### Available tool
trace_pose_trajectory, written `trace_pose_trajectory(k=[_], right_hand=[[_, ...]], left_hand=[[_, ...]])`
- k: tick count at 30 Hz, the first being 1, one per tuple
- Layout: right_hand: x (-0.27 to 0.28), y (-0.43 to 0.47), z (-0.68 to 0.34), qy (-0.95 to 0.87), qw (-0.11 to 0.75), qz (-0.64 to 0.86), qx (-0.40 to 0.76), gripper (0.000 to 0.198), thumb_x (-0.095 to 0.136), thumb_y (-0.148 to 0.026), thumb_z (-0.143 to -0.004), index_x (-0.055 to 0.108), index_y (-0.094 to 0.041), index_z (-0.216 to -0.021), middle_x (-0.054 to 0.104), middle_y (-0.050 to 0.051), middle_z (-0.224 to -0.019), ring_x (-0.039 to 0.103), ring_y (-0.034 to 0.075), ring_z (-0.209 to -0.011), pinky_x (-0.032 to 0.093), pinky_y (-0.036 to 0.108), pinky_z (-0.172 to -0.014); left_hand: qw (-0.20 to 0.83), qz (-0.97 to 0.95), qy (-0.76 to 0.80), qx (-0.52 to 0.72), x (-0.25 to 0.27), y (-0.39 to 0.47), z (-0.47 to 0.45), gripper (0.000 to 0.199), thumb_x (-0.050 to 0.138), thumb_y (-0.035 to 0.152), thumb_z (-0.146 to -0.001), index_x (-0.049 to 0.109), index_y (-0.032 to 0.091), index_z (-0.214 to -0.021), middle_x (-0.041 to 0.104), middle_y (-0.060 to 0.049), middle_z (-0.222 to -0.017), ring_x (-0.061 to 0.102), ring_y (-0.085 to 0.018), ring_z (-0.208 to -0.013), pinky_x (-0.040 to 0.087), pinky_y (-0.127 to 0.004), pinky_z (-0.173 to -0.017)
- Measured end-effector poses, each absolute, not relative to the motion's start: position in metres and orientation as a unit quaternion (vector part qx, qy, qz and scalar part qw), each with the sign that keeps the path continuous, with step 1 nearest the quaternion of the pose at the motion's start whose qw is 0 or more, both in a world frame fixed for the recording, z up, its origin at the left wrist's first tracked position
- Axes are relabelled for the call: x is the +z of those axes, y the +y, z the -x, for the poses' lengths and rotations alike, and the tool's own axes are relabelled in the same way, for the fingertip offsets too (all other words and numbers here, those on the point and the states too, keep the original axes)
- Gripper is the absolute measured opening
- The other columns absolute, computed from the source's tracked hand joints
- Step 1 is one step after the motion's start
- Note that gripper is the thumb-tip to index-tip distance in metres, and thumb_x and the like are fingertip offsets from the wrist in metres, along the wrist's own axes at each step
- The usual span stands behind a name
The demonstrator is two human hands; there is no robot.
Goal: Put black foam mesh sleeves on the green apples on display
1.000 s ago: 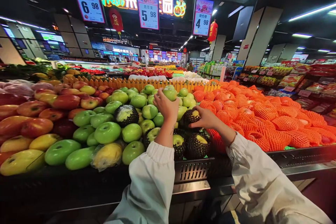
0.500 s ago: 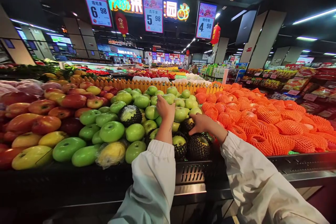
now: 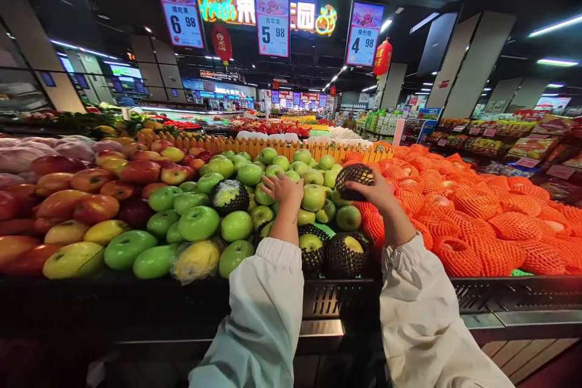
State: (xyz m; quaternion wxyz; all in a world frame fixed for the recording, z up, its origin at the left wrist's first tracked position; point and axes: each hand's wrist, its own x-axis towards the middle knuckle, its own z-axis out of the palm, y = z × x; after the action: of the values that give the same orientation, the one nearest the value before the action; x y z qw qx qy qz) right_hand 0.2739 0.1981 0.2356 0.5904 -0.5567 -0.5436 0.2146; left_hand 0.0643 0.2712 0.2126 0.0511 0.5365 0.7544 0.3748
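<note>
My right hand [image 3: 378, 194] grips a fruit in a black foam net [image 3: 353, 180], raised above the pile near the border with the orange-netted fruit. My left hand [image 3: 285, 191] is over the green apples [image 3: 313, 197] with its fingers spread, holding nothing I can see. Whether its fingertips touch an apple, I cannot tell. Below my hands, at the bin's front edge, sit a netted green apple [image 3: 311, 244] and another black-netted fruit [image 3: 348, 254]. One more black-netted fruit [image 3: 228, 196], with clear film on top, lies to the left of my left hand.
Red and yellow apples [image 3: 95, 203] fill the left side. Fruit in orange foam nets [image 3: 473, 200] is heaped on the right. A low yellow picket fence [image 3: 254, 147] borders the back, and a black slotted bin edge [image 3: 334, 298] runs along the front. Price screens [image 3: 271, 23] hang overhead.
My right hand has lifted a black-netted fruit up from the front pile, uncovering green netting and apples there. My left hand's fingers have spread while staying over the green apples.
</note>
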Motion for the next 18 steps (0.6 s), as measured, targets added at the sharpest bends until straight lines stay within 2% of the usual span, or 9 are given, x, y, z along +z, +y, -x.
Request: trace_pose_trajectory(k=[4,7,10,12,15,18], right_hand=[[0.240,0.202,-0.274,-0.451,0.733,0.480,0.169,0.074,0.090,-0.047,-0.052,0.056,-0.024,-0.114,0.071,0.008,-0.120,0.069,0.031,-0.113,0.061,0.050,-0.097],[0.244,0.199,-0.276,-0.408,0.782,0.432,0.189,0.071,0.087,-0.048,-0.055,0.055,-0.025,-0.115,0.070,0.007,-0.122,0.070,0.030,-0.112,0.065,0.047,-0.088],[0.248,0.195,-0.277,-0.378,0.801,0.412,0.215,0.071,0.086,-0.048,-0.056,0.053,-0.025,-0.116,0.070,0.007,-0.122,0.071,0.028,-0.110,0.066,0.043,-0.084],[0.249,0.194,-0.277,-0.370,0.807,0.408,0.215,0.071,0.085,-0.047,-0.057,0.052,-0.025,-0.116,0.069,0.007,-0.124,0.070,0.027,-0.112,0.067,0.041,-0.082],[0.249,0.194,-0.277,-0.379,0.805,0.405,0.208,0.071,0.084,-0.049,-0.059,0.052,-0.026,-0.117,0.068,0.008,-0.128,0.069,0.028,-0.114,0.067,0.041,-0.082],[0.248,0.196,-0.277,-0.382,0.808,0.401,0.204,0.073,0.085,-0.049,-0.058,0.051,-0.026,-0.118,0.067,0.009,-0.129,0.069,0.029,-0.114,0.067,0.044,-0.084]], left_hand=[[0.071,-0.549,0.751,0.360,0.217,0.266,-0.066,0.083,0.050,0.055,-0.097,0.037,-0.004,-0.154,0.028,-0.030,-0.166,0.016,-0.036,-0.161,0.015,-0.053,-0.131],[0.073,-0.558,0.738,0.372,0.225,0.258,-0.065,0.084,0.047,0.054,-0.099,0.031,-0.006,-0.156,0.027,-0.030,-0.167,0.019,-0.039,-0.159,0.022,-0.054,-0.129],[0.015,-0.587,0.693,0.419,0.236,0.245,-0.069,0.068,0.047,0.046,-0.101,0.042,0.002,-0.152,0.036,-0.025,-0.164,0.031,-0.041,-0.153,0.032,-0.056,-0.124],[-0.045,-0.684,0.593,0.423,0.241,0.235,-0.079,0.050,0.050,0.039,-0.100,0.056,0.010,-0.140,0.051,-0.019,-0.153,0.045,-0.036,-0.143,0.040,-0.051,-0.119],[-0.082,-0.873,0.380,0.294,0.237,0.225,-0.101,0.028,0.055,0.032,-0.096,0.067,0.017,-0.117,0.068,-0.011,-0.125,0.061,-0.028,-0.121,0.048,-0.042,-0.108],[-0.093,-0.943,0.286,0.144,0.223,0.223,-0.123,0.029,0.063,0.030,-0.090,0.069,0.017,-0.115,0.070,-0.011,-0.120,0.063,-0.029,-0.118,0.050,-0.042,-0.104]])
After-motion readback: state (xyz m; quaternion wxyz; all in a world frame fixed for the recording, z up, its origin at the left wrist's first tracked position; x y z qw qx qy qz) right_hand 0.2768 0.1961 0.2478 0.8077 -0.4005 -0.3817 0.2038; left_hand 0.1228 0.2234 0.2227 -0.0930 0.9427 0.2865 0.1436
